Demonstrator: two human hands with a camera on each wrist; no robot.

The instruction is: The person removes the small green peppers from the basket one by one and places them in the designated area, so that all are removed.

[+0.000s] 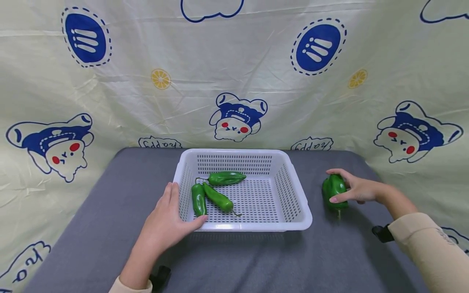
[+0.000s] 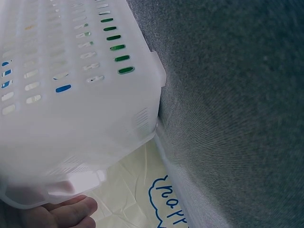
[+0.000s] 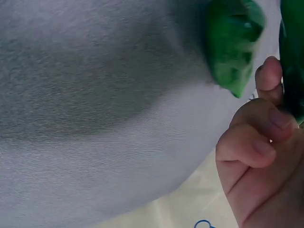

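A white plastic basket (image 1: 293,191) with slotted walls stands in the middle of the table. Three long green peppers lie inside: one pepper (image 1: 227,178) at the back, another (image 1: 199,199) by the left wall, a third (image 1: 218,198) slanting beside it. My left hand (image 1: 165,219) grips the basket's near left corner, thumb over the front rim, fingers along the outer left side. Right of the basket, my right hand (image 1: 357,188) holds a green pepper (image 3: 293,52) between thumb and fingers. The right wrist view shows another green pepper (image 3: 235,45) close by on the cloth.
Grey cloth (image 1: 253,264) covers the table. Behind it hangs a pale printed curtain (image 1: 176,110), reaching down to the table's back edge. Dark wrist-worn devices show at both sleeves, the right one (image 1: 382,234) close over the cloth.
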